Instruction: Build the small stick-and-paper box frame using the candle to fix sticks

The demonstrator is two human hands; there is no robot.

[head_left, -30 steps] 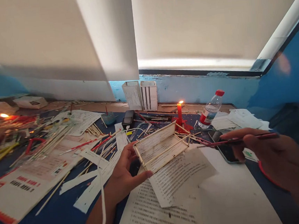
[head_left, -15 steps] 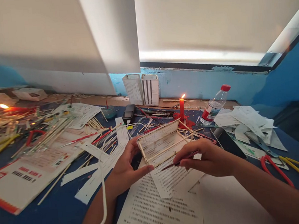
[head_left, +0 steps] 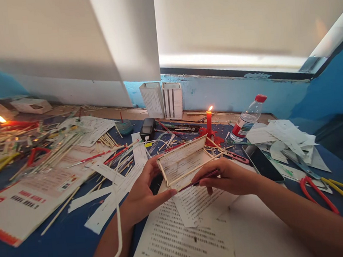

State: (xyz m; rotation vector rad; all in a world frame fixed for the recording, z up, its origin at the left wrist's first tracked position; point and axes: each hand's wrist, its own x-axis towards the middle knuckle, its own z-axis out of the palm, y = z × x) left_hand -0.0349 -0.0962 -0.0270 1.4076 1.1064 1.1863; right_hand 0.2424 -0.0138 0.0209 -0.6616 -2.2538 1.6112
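Observation:
My left hand [head_left: 143,191] holds a small open box-like frame of matchsticks lined with printed paper [head_left: 183,165], gripping its near left end. My right hand [head_left: 228,177] pinches a slim red pen-like tool [head_left: 204,177] between fingers and thumb. The tool's tip points left, below the frame's near edge, and the fingers sit just beside that edge. Under both hands lie printed text sheets [head_left: 181,239]. The frame's underside is hidden.
A lit red candle [head_left: 208,119] stands in spilled red wax behind the frame, near a plastic bottle [head_left: 247,118], a black adapter [head_left: 148,128] and a smartphone [head_left: 262,163]. Loose matchsticks, papers, and red-handled scissors [head_left: 317,193] cover the desk. A white cable [head_left: 118,229] crosses my left forearm.
My right hand has moved left from above the smartphone to the frame, bringing the red tool beside its near edge. The left hand still holds the frame, and the view has shifted slightly.

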